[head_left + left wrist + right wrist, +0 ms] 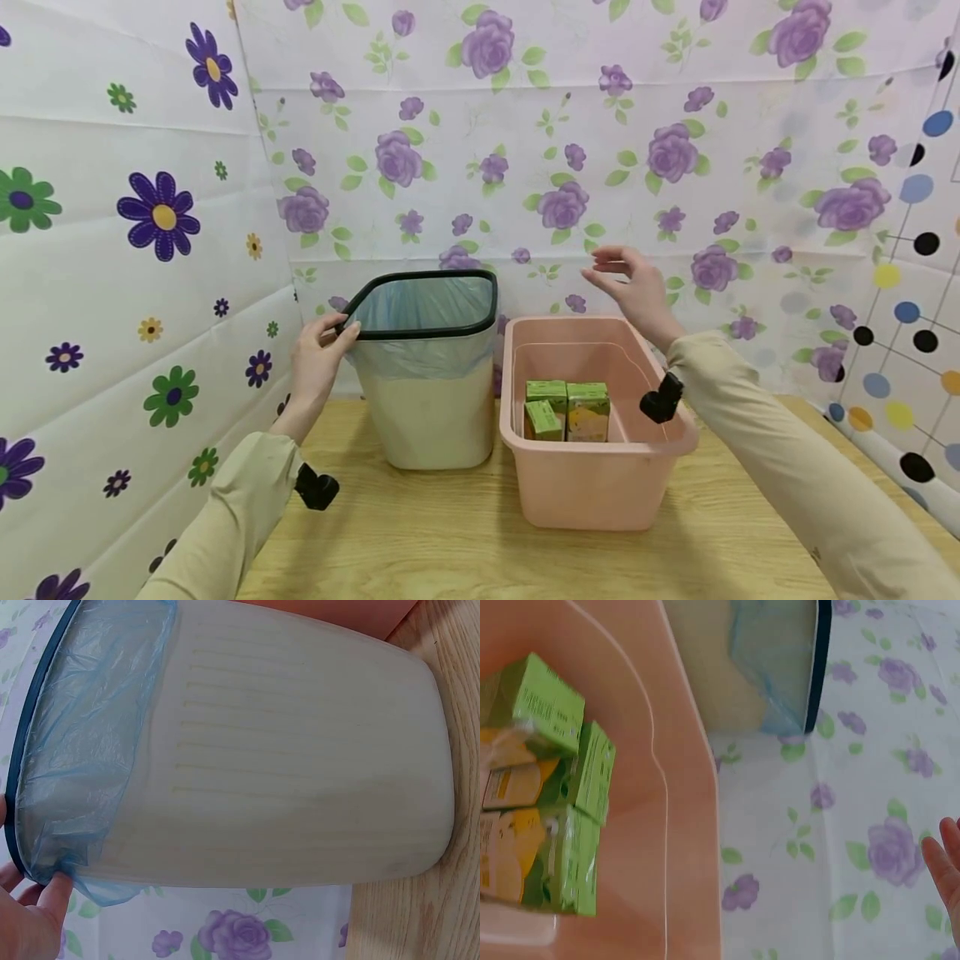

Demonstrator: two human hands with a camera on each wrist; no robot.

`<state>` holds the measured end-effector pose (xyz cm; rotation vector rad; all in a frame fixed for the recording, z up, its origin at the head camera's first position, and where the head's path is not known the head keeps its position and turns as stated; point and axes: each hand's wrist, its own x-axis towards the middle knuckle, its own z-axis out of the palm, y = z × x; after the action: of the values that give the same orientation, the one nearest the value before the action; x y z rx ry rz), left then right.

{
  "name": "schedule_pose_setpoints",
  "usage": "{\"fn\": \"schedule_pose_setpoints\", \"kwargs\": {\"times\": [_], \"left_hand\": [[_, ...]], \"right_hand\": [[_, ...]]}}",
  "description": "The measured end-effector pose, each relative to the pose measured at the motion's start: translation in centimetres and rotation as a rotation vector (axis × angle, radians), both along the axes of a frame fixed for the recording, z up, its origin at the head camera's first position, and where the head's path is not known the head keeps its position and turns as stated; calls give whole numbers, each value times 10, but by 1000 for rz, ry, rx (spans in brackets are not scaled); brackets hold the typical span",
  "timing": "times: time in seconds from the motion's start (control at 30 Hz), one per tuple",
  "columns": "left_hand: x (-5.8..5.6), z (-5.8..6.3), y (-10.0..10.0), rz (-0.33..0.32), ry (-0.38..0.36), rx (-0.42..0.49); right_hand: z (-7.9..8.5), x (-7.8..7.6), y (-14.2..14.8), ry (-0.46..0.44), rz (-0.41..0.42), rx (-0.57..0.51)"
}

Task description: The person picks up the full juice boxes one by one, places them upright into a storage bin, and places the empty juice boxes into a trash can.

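Observation:
My left hand (317,357) pinches the black rim (420,333) of a cream trash can (427,408) at its left corner, thumb in front. A pale blue plastic liner (94,712) is folded over the can's top edge beneath that rim. To the right stands a pink plastic tub (592,487). Inside it are three small green-and-yellow cartons (587,412), one of them leaning at a tilt. My right hand (633,287) is raised above the tub's back edge, its fingers loosely bent and nothing between them. In the right wrist view only its fingertips (939,859) show.
Both containers stand on a wood-grain table (405,533). A flower-print sheet (450,167) hangs close behind them, another (105,292) covers the left side, and a dotted sheet (900,333) is at the right. A small black camera is strapped to each wrist.

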<state>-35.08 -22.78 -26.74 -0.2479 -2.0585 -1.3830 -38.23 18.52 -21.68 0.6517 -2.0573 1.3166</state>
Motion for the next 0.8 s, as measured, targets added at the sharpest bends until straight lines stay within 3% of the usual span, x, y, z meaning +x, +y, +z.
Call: {"fn": "schedule_pose_setpoints", "kwargs": {"times": [0.37,0.53,0.8], "left_hand": [[1,0,0,1,-10,0],[1,0,0,5,-13,-5],[1,0,0,3,-15,-4]], "right_hand": [[-21,4,65,-25,-203,14],[-43,5,89,-64,-267,4],[-89,9,120,-223,-310,-59]]}}
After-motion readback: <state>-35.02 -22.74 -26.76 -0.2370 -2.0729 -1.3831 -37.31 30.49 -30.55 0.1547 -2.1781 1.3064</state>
